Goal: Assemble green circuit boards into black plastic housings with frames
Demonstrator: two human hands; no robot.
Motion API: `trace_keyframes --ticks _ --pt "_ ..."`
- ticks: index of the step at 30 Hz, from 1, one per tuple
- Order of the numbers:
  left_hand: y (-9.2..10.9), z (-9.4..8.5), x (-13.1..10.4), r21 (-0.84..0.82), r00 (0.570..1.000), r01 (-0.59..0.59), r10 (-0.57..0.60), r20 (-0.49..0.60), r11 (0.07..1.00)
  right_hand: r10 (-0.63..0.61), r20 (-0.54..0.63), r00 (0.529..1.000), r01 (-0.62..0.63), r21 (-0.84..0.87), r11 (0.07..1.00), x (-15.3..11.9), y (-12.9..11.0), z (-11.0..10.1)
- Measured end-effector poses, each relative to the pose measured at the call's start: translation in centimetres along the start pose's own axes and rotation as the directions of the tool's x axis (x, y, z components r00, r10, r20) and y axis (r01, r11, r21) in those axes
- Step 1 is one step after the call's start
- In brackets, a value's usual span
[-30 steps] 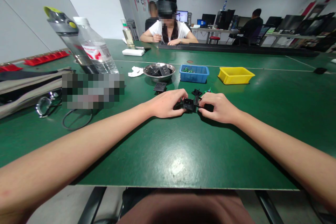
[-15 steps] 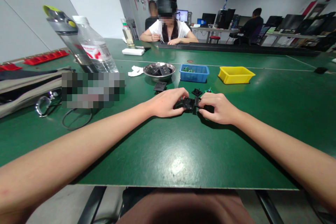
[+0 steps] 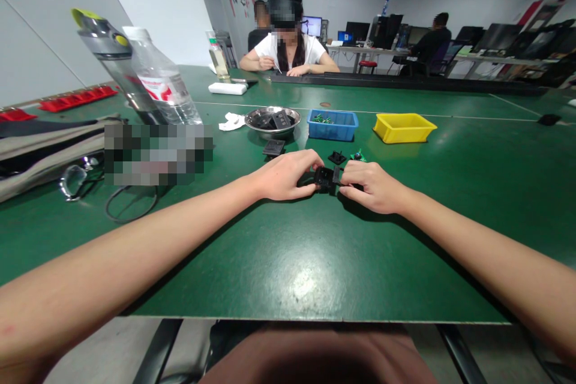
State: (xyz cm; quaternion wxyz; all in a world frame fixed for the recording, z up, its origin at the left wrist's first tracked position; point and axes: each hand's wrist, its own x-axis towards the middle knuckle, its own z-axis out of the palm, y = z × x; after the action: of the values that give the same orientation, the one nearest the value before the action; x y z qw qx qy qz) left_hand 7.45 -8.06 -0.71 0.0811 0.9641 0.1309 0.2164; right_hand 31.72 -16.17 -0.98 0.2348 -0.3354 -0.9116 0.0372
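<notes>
My left hand (image 3: 290, 175) is closed on a small black plastic housing (image 3: 323, 177), thumb and fingers on its left side, just above the green table. From the right, my right hand (image 3: 371, 186) pinches a flat black plastic piece (image 3: 336, 176) that stands at the housing's right edge; whether the two are joined I cannot tell. Right behind them lie a black plastic part with upright pins (image 3: 336, 157) and a small green circuit board (image 3: 358, 156). Behind my left hand sits a square black plastic part (image 3: 273, 147).
A metal bowl (image 3: 272, 122) of black parts, a blue bin (image 3: 332, 126) with green boards and a yellow bin (image 3: 405, 128) stand behind my hands. At left are bottles (image 3: 164, 87), a bag (image 3: 54, 144) and a cable (image 3: 132, 210). A person (image 3: 290, 42) sits opposite.
The flat black piece in my right hand has tilted slightly against the housing, and my right fingers have curled a little. My left hand has stayed in place.
</notes>
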Motion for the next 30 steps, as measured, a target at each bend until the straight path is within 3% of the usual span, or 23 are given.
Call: trace_keyframes --ticks 18,30 --pt "0.26 -0.04 0.13 -0.018 1.000 0.001 -0.001 0.004 1.000 0.024 -0.018 1.000 -0.024 0.010 1.000 0.20 -0.06 -0.09" --pt "0.06 -0.05 0.06 0.005 1.000 0.019 -0.019 0.012 1.000 0.090 -0.134 0.987 -0.089 0.009 0.996 -0.33 0.36 -0.69"
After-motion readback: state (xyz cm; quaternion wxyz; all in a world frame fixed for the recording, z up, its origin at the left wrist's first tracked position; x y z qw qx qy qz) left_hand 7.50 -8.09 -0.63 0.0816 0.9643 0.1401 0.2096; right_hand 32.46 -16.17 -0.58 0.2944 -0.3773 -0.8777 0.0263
